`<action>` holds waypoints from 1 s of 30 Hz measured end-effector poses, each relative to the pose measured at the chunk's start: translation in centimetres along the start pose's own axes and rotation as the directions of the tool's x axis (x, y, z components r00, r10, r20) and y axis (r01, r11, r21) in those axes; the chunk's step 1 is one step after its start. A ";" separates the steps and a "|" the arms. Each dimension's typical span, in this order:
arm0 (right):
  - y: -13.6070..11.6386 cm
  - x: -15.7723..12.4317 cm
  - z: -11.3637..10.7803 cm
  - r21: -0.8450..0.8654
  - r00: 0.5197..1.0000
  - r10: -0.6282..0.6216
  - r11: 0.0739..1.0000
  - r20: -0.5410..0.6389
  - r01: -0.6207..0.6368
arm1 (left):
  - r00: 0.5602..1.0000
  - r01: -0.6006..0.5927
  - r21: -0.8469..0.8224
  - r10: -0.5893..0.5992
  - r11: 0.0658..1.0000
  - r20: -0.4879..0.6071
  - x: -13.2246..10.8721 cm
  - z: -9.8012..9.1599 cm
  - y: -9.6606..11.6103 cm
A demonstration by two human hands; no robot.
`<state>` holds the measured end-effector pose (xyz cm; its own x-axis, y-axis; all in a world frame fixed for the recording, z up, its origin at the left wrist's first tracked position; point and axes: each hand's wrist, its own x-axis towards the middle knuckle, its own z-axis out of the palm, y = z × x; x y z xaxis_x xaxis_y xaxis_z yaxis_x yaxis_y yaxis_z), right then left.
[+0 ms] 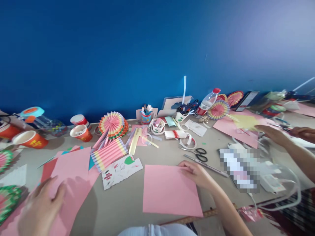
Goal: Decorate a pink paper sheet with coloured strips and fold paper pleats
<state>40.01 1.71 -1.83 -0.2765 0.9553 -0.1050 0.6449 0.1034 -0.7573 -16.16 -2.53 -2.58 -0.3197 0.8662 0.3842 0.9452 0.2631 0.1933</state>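
A square pink paper sheet [168,190] lies flat on the table in front of me. My right hand [195,172] rests on its upper right corner, fingers curled and pressing the paper edge. My left hand [40,208] lies spread over a stack of pink paper sheets [71,172] at the lower left, fingers apart and flat, a little blurred by motion.
Black-handled scissors [200,154] and a metal ruler [209,166] lie just beyond my right hand. Folded paper fans [113,126], orange cups [31,139], a pleated strip [109,154] and a bottle [208,101] crowd the back. Another person's hands [273,134] work at the right.
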 end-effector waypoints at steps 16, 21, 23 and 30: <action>3.6 12.7 -10.7 -0.555 0.867 0.115 0.726 -0.485 -0.406 | 0.848 -0.482 -0.404 0.531 0.778 0.011 -2.2 1.7 9.0; 4.9 15.1 -10.8 -0.626 0.938 0.133 0.713 -0.320 -0.315 | 0.828 -0.490 -0.410 0.558 0.769 0.057 -1.9 1.6 9.4; 5.2 15.6 -10.6 -0.642 0.943 0.148 0.701 -0.296 -0.312 | 0.813 -0.494 -0.423 0.576 0.760 0.086 -1.8 1.4 9.9; 3.1 12.5 -13.2 -0.634 0.879 0.082 0.661 -0.470 -0.401 | 0.777 -0.498 -0.469 0.615 0.730 0.133 -0.8 -0.2 10.8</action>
<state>47.98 17.61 2.99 0.1448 0.9783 0.1482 0.9891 -0.1388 -0.0496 -5.72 -0.53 -0.61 0.3419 0.8915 0.2973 0.8179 -0.4380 0.3730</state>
